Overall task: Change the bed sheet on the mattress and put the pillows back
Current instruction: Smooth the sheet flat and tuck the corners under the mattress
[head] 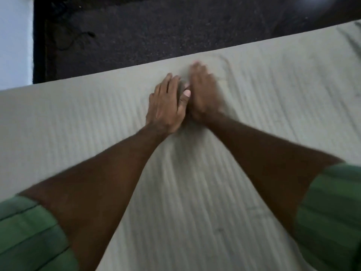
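Pale grey-green ribbed bed sheet (pixel 195 192) covers the mattress, a bit wrinkled near its far edge. The left hand (pixel 166 106) and right hand (pixel 203 94) lie flat on it there, side by side, fingers straight, gripping nothing

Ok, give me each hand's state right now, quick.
Left hand: open, fingers straight, flat on the sheet.
Right hand: open, pressing the sheet beside the left; motion blur hides finger detail.
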The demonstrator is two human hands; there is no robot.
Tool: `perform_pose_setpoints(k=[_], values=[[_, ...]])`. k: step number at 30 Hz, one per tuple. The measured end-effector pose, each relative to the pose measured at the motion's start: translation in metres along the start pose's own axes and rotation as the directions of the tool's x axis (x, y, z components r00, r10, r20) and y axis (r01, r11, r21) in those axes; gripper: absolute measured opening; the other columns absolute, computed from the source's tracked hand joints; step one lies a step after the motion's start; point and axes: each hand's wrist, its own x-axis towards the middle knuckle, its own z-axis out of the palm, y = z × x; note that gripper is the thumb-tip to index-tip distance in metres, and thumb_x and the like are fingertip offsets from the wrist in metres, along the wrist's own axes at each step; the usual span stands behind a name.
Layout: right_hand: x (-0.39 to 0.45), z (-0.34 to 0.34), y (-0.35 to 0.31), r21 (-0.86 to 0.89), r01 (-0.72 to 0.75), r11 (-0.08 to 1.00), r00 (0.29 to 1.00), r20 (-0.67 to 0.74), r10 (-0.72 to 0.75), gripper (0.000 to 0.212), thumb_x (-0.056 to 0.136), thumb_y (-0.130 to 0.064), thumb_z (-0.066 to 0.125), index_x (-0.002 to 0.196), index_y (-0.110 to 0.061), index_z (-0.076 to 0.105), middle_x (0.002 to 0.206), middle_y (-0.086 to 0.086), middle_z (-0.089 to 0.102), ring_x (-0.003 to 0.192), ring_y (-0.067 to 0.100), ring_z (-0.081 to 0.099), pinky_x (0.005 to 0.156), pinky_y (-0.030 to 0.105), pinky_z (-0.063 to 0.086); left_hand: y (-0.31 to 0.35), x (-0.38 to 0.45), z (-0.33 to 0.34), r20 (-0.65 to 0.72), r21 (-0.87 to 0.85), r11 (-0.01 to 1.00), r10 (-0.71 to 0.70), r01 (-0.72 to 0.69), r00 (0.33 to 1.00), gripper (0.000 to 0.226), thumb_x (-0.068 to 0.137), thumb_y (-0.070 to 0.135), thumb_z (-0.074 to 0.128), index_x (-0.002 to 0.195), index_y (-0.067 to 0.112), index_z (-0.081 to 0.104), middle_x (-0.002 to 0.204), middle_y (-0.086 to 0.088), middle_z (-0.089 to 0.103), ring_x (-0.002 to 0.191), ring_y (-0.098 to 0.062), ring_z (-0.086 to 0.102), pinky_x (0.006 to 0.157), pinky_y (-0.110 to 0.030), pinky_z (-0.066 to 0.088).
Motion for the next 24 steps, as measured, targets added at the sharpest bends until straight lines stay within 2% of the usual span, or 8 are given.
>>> perform_pose_setpoints(k=[3, 6, 9, 12, 16, 20, 22, 24], values=[[-0.054, 0.03, -0.002, 0.18, 0.214, 0.96, 0.952, 0.184, -0.247, 0.059, 0.107, -0.027, 0.045, 0.157, 0.0, 0.03, 0.165, 0.017, 0.029, 0.153, 0.02, 0.027, 0.126, 0.034, 0.021, 0.025, -0.019, 0.028, -0.081, -0.116, 0.992, -0.069, 0.059, 0.994, 0.051, 0.102, 0.045, 0.038, 0.146, 0.02, 0.046, 0.152, -0.001, 0.046, 0.129, -0.026, 0.045, 0.11, -0.035, 0.035], [-0.049, 0.019, 0.04, -0.105, 0.36, 0.927, 0.928, 0.143, -0.344, 0.072, 0.103, -0.047, 0.037, 0.164, -0.015, 0.015, 0.172, 0.008, 0.013, 0.159, 0.024, 0.009, 0.128, 0.041, 0.009, 0.031, -0.033, 0.049, -0.027, -0.031, 0.971, -0.236, 0.236, 0.971, 0.06, 0.101, 0.053, 0.032, 0.146, 0.017, 0.048, 0.158, -0.009, 0.042, 0.139, -0.032, 0.042, 0.116, -0.042, 0.03], [-0.02, -0.017, 0.116, -0.218, 0.14, 0.966, 0.989, 0.07, -0.127, 0.064, 0.107, -0.044, 0.026, 0.165, -0.017, 0.014, 0.171, 0.007, 0.015, 0.158, 0.025, 0.011, 0.127, 0.044, 0.009, 0.03, -0.031, 0.047, 0.044, 0.058, 0.97, -0.239, 0.237, 0.97, 0.056, 0.102, 0.053, 0.04, 0.146, 0.019, 0.046, 0.163, -0.007, 0.031, 0.139, -0.035, 0.036, 0.115, -0.048, 0.033], [-0.003, -0.056, 0.17, -0.271, -0.12, 0.955, 0.988, 0.063, 0.142, 0.067, 0.106, -0.047, 0.018, 0.165, -0.016, 0.005, 0.173, 0.005, 0.002, 0.159, 0.028, 0.001, 0.128, 0.048, 0.004, 0.04, -0.024, 0.042, 0.127, 0.09, 0.959, -0.279, 0.269, 0.952, 0.063, 0.1, 0.058, 0.041, 0.153, 0.023, 0.036, 0.168, -0.004, 0.019, 0.141, -0.037, 0.029, 0.116, -0.049, 0.029], [-0.013, -0.043, 0.116, -0.184, 0.005, 0.983, 0.999, 0.045, 0.004, 0.066, 0.104, -0.034, 0.029, 0.162, -0.004, 0.017, 0.17, 0.019, 0.013, 0.156, 0.037, 0.013, 0.127, 0.051, 0.01, 0.073, -0.023, 0.046, 0.228, 0.121, 0.918, -0.396, 0.377, 0.89, 0.073, 0.101, 0.062, 0.033, 0.16, 0.02, 0.021, 0.172, -0.01, 0.001, 0.152, -0.039, 0.011, 0.122, -0.052, 0.012], [-0.068, 0.011, 0.064, -0.229, 0.333, 0.915, 0.935, 0.209, -0.287, 0.071, 0.105, -0.041, 0.035, 0.164, -0.01, 0.01, 0.172, 0.013, 0.005, 0.159, 0.028, 0.006, 0.128, 0.046, 0.014, 0.101, -0.037, 0.054, 0.16, -0.005, 0.932, -0.357, 0.362, 0.92, 0.074, 0.105, 0.056, 0.031, 0.162, 0.01, 0.02, 0.17, -0.013, 0.014, 0.157, -0.027, 0.012, 0.127, -0.042, 0.01], [-0.07, 0.004, 0.085, -0.164, 0.291, 0.943, 0.937, 0.247, -0.246, 0.076, 0.104, -0.049, 0.034, 0.165, -0.013, 0.006, 0.173, 0.006, 0.002, 0.159, 0.022, 0.001, 0.128, 0.045, 0.011, 0.093, -0.042, 0.057, 0.265, 0.011, 0.938, -0.337, 0.346, 0.904, 0.076, 0.105, 0.055, 0.034, 0.163, 0.011, 0.014, 0.172, -0.01, 0.005, 0.158, -0.024, 0.004, 0.127, -0.04, 0.008], [-0.065, -0.013, 0.122, -0.158, 0.092, 0.983, 0.985, 0.159, -0.066, 0.071, 0.106, -0.05, 0.028, 0.165, -0.016, 0.009, 0.173, 0.005, 0.007, 0.159, 0.022, 0.003, 0.128, 0.046, 0.009, 0.086, -0.045, 0.054, 0.36, 0.066, 0.95, -0.309, 0.306, 0.88, 0.077, 0.104, 0.054, 0.037, 0.163, 0.013, 0.011, 0.172, -0.007, -0.002, 0.159, -0.022, -0.002, 0.127, -0.042, 0.01]])
